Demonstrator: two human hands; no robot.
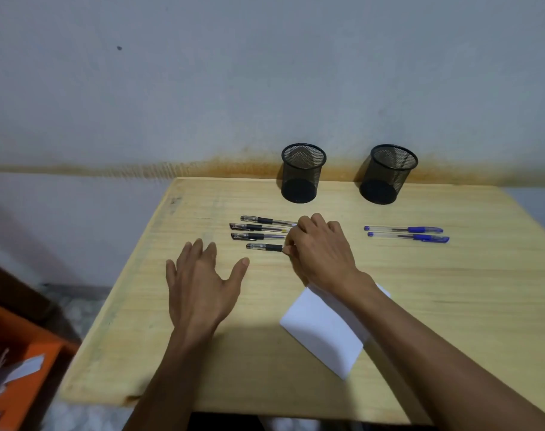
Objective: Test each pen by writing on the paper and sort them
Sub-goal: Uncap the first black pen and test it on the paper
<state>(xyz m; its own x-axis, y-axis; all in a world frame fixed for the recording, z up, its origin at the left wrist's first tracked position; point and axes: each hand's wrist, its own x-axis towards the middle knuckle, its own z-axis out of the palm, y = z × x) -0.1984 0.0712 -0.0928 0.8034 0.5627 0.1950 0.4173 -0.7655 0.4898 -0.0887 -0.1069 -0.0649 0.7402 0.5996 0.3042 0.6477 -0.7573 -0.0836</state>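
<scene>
Several black capped pens lie side by side on the wooden table (451, 290). My right hand (319, 250) reaches over their right ends and pinches the nearest black pen (265, 247) by its barrel. My left hand (202, 284) hovers flat with fingers spread, just left of that pen and holding nothing. Two blue pens (408, 233) lie parallel to the right. A white sheet of paper (324, 331) lies near the front, partly under my right forearm.
Two black mesh pen cups stand at the back of the table, the left cup (302, 172) and the right cup (388, 174), both looking empty. An orange bin (19, 362) with paper scraps sits on the floor at the left. A wall rises right behind the table.
</scene>
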